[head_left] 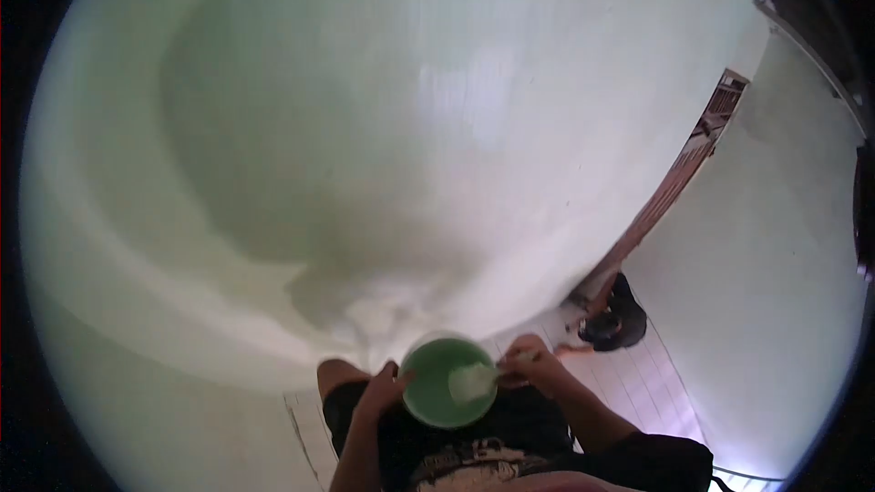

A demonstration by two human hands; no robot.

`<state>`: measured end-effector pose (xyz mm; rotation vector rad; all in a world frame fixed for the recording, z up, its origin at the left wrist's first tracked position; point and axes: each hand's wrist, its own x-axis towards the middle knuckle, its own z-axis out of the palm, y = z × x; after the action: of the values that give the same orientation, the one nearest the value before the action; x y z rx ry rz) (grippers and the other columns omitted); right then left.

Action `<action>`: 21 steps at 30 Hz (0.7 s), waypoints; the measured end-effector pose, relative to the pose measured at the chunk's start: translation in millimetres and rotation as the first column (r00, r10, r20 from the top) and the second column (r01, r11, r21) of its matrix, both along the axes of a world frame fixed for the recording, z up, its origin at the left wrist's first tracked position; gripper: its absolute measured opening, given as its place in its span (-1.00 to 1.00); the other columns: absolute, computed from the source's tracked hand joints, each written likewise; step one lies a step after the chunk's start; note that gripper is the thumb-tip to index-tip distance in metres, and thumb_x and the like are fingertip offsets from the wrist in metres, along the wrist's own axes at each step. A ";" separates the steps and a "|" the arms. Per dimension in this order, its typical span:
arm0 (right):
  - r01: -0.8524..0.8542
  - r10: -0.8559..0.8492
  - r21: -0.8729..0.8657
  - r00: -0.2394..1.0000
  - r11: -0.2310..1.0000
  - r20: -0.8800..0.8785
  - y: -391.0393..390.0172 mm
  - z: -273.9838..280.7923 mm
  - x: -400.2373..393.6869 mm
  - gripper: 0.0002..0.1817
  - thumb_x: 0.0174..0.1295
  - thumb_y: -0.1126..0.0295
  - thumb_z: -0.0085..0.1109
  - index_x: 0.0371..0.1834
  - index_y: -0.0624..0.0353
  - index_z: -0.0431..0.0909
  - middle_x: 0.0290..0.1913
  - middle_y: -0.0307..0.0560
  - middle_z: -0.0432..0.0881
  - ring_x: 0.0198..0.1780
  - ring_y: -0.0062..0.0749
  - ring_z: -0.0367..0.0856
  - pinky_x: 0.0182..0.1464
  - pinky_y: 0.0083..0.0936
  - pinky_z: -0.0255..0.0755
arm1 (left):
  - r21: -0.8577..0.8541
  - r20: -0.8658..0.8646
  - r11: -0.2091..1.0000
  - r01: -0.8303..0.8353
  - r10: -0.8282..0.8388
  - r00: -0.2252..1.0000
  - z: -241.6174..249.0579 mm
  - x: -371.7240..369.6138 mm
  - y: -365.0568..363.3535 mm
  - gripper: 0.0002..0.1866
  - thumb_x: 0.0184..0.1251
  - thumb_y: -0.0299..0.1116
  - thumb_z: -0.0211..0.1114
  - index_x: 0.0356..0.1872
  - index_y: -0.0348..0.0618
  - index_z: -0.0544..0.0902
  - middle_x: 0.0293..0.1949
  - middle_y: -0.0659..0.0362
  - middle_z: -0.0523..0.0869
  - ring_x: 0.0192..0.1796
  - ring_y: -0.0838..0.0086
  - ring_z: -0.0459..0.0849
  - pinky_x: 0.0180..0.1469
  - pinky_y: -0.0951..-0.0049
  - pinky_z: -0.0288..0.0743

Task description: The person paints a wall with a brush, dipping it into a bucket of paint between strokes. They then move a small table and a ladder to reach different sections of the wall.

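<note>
A round green bucket is in front of my body, its open top facing up toward me. My left hand is closed on its left rim, thumb over the edge. In my right hand, at the right rim, is the handle of a paintbrush. The brush's broad white head is over the bucket's inside and overlaps its right half in this view.
A large pale green wall rises ahead, with shadows across it. At the right, a person in dark clothes is low on the tiled floor, by a narrow opening with reddish-brown bars. Another pale wall stands beyond.
</note>
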<state>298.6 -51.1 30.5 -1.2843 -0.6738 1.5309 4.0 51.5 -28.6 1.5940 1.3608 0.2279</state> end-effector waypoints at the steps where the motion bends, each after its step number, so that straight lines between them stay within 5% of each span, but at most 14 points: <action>1: 0.024 -0.024 -0.017 0.999 1.000 0.040 -2.0 -6.6 1.2 -0.88 0.09 0.48 0.23 -0.41 0.25 0.47 -0.34 -0.11 0.52 -0.26 -0.40 0.62 -0.34 -0.51 0.62 | 0.025 -0.091 1.000 0.010 -0.007 0.996 15.8 3.3 -1.3 -0.42 0.18 0.10 0.16 -0.21 -0.35 0.42 -0.26 -0.20 0.58 -0.17 0.14 0.59 -0.10 0.25 0.40; 4: 0.087 -0.077 -0.066 0.988 0.994 0.135 -9.9 -19.9 1.5 -0.86 0.12 0.44 0.22 -0.39 0.27 0.50 -0.32 -0.03 0.59 -0.32 -0.36 0.64 -0.33 -0.48 0.63 | 0.001 -0.161 0.996 0.085 -0.083 0.983 5.6 -0.2 2.8 -0.35 0.14 0.19 0.15 -0.17 -0.34 0.46 -0.26 -0.10 0.63 -0.23 0.25 0.61 -0.18 0.33 0.45; 6: -0.047 0.021 0.119 0.976 0.992 0.215 -8.7 -32.8 6.2 -0.85 0.17 0.40 0.17 -0.34 0.29 0.52 -0.32 -0.02 0.60 -0.34 -0.32 0.66 -0.32 -0.47 0.63 | -0.070 -0.145 0.996 0.047 -0.057 0.988 10.7 -0.7 -1.9 -0.33 0.16 0.18 0.13 -0.05 -0.33 0.45 -0.22 -0.08 0.63 -0.21 0.28 0.62 -0.16 0.34 0.48; 9: -0.035 0.040 -0.029 0.986 0.999 0.163 4.1 -30.7 17.5 -0.78 0.20 0.35 0.12 -0.30 0.34 0.54 -0.31 0.01 0.62 -0.35 -0.30 0.66 -0.28 -0.50 0.63 | -0.175 -0.033 0.981 0.081 -0.088 0.996 32.7 13.2 3.6 -0.35 0.22 0.13 0.07 0.09 -0.26 0.41 -0.15 -0.04 0.63 -0.17 0.28 0.62 -0.12 0.34 0.49; 12: -0.070 0.077 -0.068 0.993 0.995 0.095 13.2 -30.1 23.8 -0.71 0.18 0.26 0.13 -0.31 0.33 0.56 -0.30 -0.02 0.63 -0.34 -0.40 0.66 -0.24 -0.57 0.59 | -0.202 0.092 0.969 0.145 -0.128 0.987 -12.1 10.4 18.4 -0.42 0.29 0.05 0.01 0.17 -0.19 0.38 -0.11 0.00 0.62 -0.11 0.33 0.60 -0.05 0.37 0.46; 13: -0.087 0.092 -0.041 0.986 0.995 0.137 15.4 -37.5 26.6 -0.71 0.19 0.27 0.12 -0.28 0.35 0.54 -0.27 0.00 0.63 -0.33 -0.37 0.66 -0.23 -0.55 0.59 | -0.198 0.251 0.966 0.168 -0.116 0.961 -21.5 6.6 16.9 -0.45 0.33 -0.01 -0.03 0.20 -0.18 0.36 -0.05 0.04 0.61 -0.04 0.40 0.56 0.01 0.40 0.42; 17: -0.049 0.049 -0.011 0.999 0.999 -0.022 9.0 -8.3 22.3 -0.77 0.18 0.34 0.12 -0.32 0.35 0.54 -0.28 0.00 0.62 -0.27 -0.27 0.65 -0.16 -0.43 0.61 | -0.230 0.071 0.963 0.140 -0.127 0.989 10.5 11.3 12.7 -0.47 0.35 -0.06 -0.01 0.21 -0.21 0.35 0.00 0.05 0.58 0.02 0.42 0.52 0.06 0.40 0.38; 21: -0.088 0.087 0.005 0.996 0.996 0.036 8.6 -7.3 24.4 -0.76 0.19 0.34 0.11 -0.30 0.36 0.53 -0.27 0.01 0.61 -0.27 -0.26 0.65 -0.18 -0.44 0.61 | -0.302 0.285 0.941 0.151 -0.062 0.957 1.9 6.2 12.2 -0.46 0.35 -0.07 0.00 0.22 -0.22 0.33 0.02 0.06 0.56 0.02 0.40 0.52 0.07 0.39 0.39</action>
<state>323.0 -42.4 23.2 -1.2947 -0.7659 1.5786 10.2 63.7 -26.7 1.3049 1.0352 0.1433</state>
